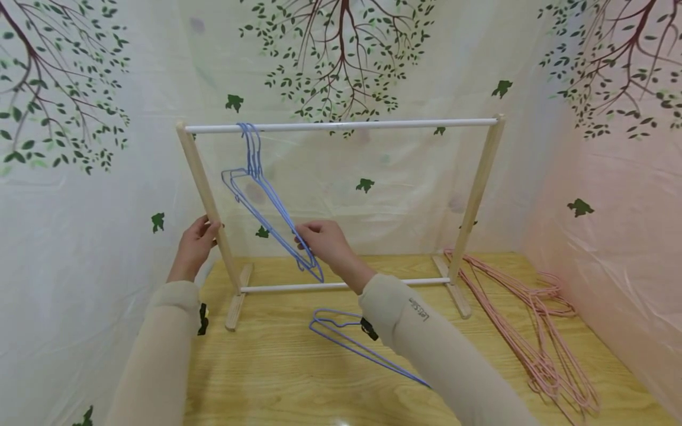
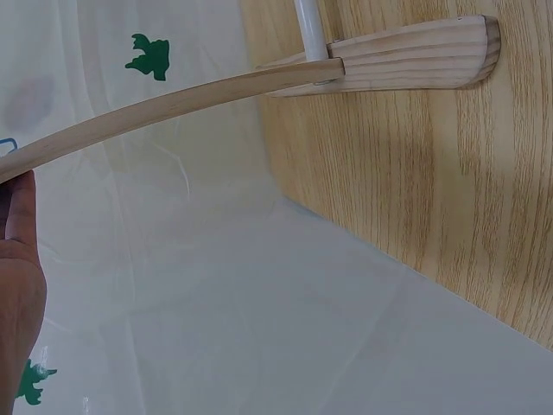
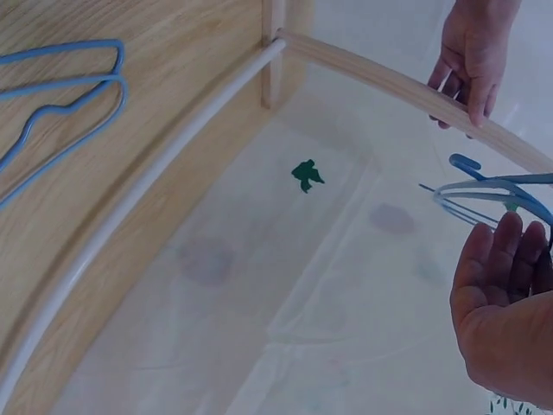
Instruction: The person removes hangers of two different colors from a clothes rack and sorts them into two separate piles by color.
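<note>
Several blue wire hangers (image 1: 256, 174) hang by their hooks near the left end of the white top bar (image 1: 373, 124). My right hand (image 1: 331, 244) holds the lower right side of these hangers, fingertips reaching past the wires. In the right wrist view, the fingers (image 3: 491, 264) of that hand curve up against the blue hangers; its thumb is hidden. My left hand (image 1: 192, 251) grips the rack's left wooden post (image 1: 198, 168) partway up, its fingers partly behind the wood. The left wrist view catches only part of this hand (image 2: 22, 277) under the post.
Another blue hanger or two (image 1: 341, 338) lie on the wood-grain table (image 1: 266, 367), partly under my right forearm. A pile of pink hangers (image 1: 543, 331) lies right of the rack. A white lower bar (image 1: 298, 287) joins the wooden feet (image 1: 234, 313). Leaf-printed sheeting surrounds the table.
</note>
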A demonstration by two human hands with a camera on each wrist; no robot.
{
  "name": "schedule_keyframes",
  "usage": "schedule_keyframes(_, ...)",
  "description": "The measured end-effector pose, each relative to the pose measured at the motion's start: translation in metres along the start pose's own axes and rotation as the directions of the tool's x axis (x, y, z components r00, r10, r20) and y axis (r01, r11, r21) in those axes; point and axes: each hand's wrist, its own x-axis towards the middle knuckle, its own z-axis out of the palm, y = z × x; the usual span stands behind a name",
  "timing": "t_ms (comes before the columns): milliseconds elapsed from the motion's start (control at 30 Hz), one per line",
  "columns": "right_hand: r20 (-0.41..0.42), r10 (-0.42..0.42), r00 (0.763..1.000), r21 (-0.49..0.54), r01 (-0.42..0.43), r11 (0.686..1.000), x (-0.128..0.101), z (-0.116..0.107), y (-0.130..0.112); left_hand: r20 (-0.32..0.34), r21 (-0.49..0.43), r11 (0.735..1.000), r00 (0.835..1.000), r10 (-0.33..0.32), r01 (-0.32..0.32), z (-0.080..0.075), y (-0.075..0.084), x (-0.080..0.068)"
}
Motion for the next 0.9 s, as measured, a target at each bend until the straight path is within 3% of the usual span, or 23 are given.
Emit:
schedule_keyframes(267, -0.025, 0.079, 0.997, 0.088, -0.077, 0.993, -0.002, -0.001, -0.006, -0.002, 0.004, 1.0, 1.0, 0.003, -0.003, 0.0, 0.0, 0.001)
schedule_keyframes(433, -0.061, 0.089, 0.994, 0.169, -0.078, 0.983, -0.001, -0.005, -0.005, -0.016, -0.002, 1.0, 1.0, 0.008, -0.008, 0.0, -0.001, 0.0)
schedule_keyframes(633, -0.136, 0.076, 0.988, 0.212, -0.046, 0.976, -0.006, -0.013, -0.003, -0.027, 0.007, 1.0, 1.0, 0.012, -0.012, 0.001, 0.001, -0.006)
schedule_keyframes(900, -0.232, -0.031, 0.972, 0.192, 0.077, 0.978, -0.012, -0.024, 0.002, -0.019, 0.03, 0.999, 1.0, 0.009, -0.009, 0.001, 0.004, -0.013)
